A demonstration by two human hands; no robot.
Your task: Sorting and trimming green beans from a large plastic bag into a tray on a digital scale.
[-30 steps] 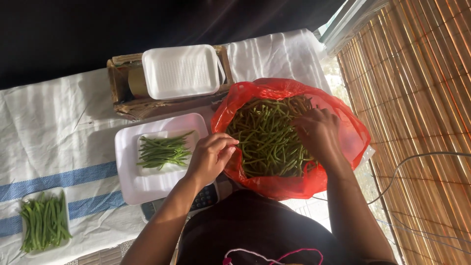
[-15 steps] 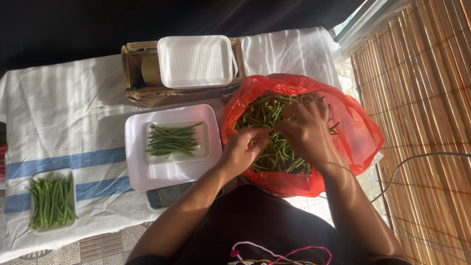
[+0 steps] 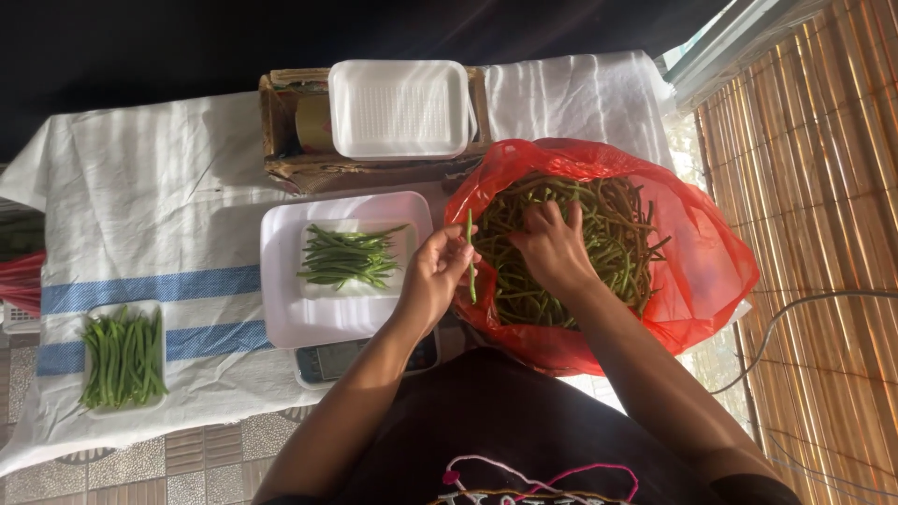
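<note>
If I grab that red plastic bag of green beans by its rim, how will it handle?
The red plastic bag would probably sag and bunch, since its thin film already lies crumpled and slumped. It looks fairly heavy, being heaped with green beans. The open mouth could spill some. The right hand is in the beans.

- Single green bean (image 3: 470,257): long, thin, upright, pinched in left hand (image 3: 432,281) at the bag's left edge
- Loose green beans (image 3: 599,234): tangled heap filling the open red plastic bag (image 3: 711,271); right hand (image 3: 554,248) rests on the heap
</note>
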